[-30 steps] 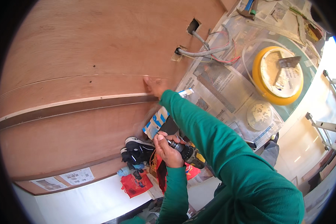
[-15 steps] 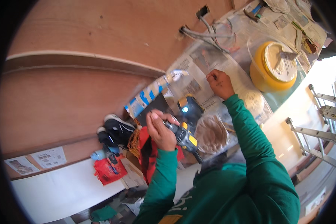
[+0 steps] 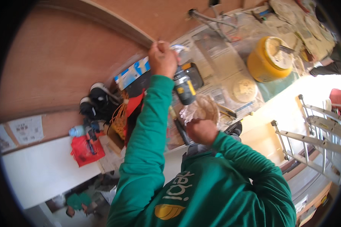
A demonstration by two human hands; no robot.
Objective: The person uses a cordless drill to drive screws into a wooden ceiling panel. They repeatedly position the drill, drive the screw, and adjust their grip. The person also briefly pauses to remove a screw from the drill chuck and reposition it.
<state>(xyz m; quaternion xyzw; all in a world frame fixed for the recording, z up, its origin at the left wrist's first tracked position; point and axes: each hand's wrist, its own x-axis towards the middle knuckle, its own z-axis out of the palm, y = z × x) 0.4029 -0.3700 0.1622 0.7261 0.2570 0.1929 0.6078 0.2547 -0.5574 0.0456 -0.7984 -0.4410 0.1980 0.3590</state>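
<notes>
My left hand [image 3: 163, 59] is raised over the back of the table by the wooden panel, its fingers closed. A black and yellow cordless drill [image 3: 185, 90] hangs beside it, its upper end against the fingers. The hand hides the grip itself. Low in front of my body, my right hand [image 3: 202, 131] makes a fist at the near edge of a plastic-lined bowl [image 3: 205, 107]. Whatever that fist holds, if anything, is hidden. A second black and yellow tool or battery unit [image 3: 194, 75] rests on the table behind the drill.
A yellow bucket [image 3: 263, 64] with a scraper on top stands at the right, near a round pale lid [image 3: 245, 90]. Grey cables [image 3: 212, 19] come from the panel. Black shoes [image 3: 98, 96] and a red bag [image 3: 88, 150] lie left; a ladder [image 3: 310, 138] stands right.
My left hand has moved up and away toward the panel, the drill shifting with it and turning more upright. My right hand has come down and in, from above the table to the bowl.
</notes>
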